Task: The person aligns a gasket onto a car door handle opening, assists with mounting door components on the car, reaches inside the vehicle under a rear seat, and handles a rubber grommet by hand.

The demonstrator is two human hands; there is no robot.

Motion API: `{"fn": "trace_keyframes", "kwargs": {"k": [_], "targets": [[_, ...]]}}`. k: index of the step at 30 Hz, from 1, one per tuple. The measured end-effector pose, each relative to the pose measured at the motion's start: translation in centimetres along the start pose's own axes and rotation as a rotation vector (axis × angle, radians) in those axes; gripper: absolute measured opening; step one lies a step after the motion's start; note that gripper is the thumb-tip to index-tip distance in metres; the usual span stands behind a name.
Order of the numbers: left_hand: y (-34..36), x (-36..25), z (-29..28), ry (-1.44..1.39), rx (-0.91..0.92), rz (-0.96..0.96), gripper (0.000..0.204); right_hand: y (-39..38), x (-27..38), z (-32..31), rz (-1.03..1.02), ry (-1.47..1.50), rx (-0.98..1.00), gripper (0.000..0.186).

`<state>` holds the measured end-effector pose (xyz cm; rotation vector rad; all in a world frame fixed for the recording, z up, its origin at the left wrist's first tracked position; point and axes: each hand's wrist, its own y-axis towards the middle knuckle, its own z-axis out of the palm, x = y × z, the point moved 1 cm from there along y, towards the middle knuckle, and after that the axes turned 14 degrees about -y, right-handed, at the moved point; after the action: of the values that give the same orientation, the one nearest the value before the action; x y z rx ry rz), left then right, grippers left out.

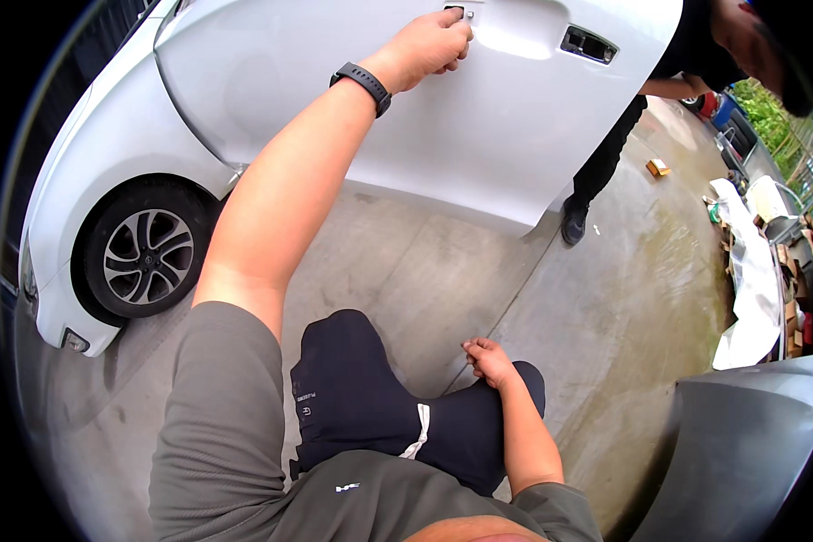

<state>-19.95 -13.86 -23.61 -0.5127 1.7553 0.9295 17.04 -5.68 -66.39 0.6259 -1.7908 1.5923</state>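
Note:
A white car door (pixel 379 154) fills the upper middle. My left hand (pixel 438 45) reaches up to it, wearing a dark wristband, with curled fingers at a small square opening (pixel 455 12); the fingertips are partly hidden. To its right is a recessed fitting (pixel 589 43) with a dark inside. Low, near my right knee, my right hand (pixel 486 359) has thumb and finger closed together; anything between them is too small to make out.
A wheel (pixel 144 257) and white fender stand left. Another person (pixel 596 163) in dark clothing stands behind the door at right. A small box (pixel 658 167), piled items with a white sheet (pixel 741 271), and a grey panel (pixel 750 434) are on the right.

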Motion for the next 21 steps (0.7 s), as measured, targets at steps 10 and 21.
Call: {"fn": "trace_keyframes", "kwargs": {"k": [10, 21], "targets": [[3.9, 4.4, -1.3, 0.775, -0.137, 0.606, 0.062, 0.6, -0.3, -0.3, -0.003, -0.026, 0.015, 0.021], [0.3, -1.5, 1.4, 0.047, 0.039, -0.087, 0.04, 0.3, 0.4, -1.0, -0.021, 0.014, 0.036, 0.023]]}}
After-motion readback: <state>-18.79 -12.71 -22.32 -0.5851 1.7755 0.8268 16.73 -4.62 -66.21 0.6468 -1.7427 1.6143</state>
